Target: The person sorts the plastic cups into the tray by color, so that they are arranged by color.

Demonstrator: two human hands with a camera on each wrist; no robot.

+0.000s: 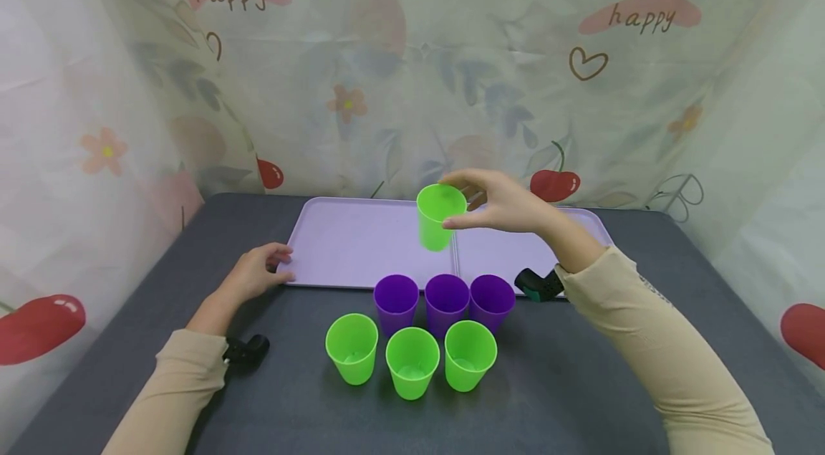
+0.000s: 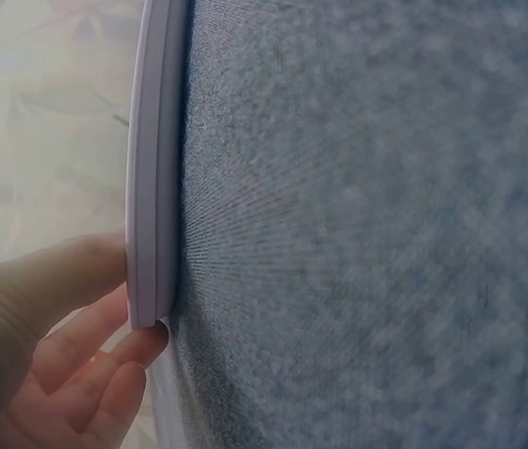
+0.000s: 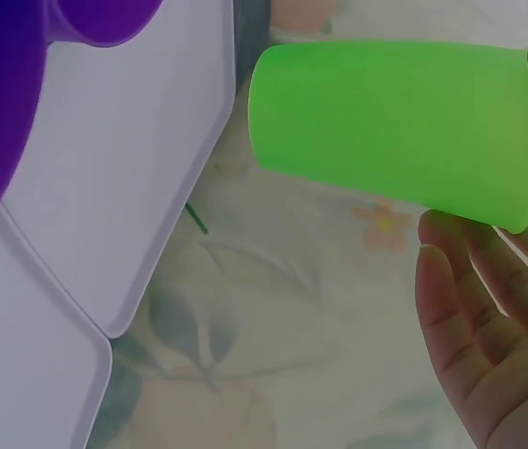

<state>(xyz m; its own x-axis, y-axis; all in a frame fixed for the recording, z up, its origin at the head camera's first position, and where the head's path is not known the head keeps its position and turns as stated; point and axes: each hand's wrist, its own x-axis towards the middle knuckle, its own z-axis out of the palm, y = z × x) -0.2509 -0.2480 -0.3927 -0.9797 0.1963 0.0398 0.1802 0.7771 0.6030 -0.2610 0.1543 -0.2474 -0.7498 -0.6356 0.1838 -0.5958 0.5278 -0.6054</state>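
My right hand point(image 1: 503, 203) holds a light green plastic cup point(image 1: 433, 226) upright near its rim, between thumb and fingers. The cup hangs in the air above the lilac trays; in the right wrist view its side point(image 3: 395, 131) shows plainly. At the front left corner of the left lilac tray point(image 1: 354, 247), my left hand point(image 1: 251, 274) grips the edge, with the thumb point(image 2: 81, 267) against the rim and the fingers around the corner. Three purple cups point(image 1: 396, 304) stand in a row before the trays, and three green cups point(image 1: 412, 365) stand nearer me.
A second lilac tray point(image 1: 483, 254) lies edge to edge with the first, on a dark grey tabletop point(image 1: 580, 383). Printed curtains point(image 1: 425, 68) hang behind and at both sides. Some thin wire point(image 1: 683, 190) sits at the back right corner.
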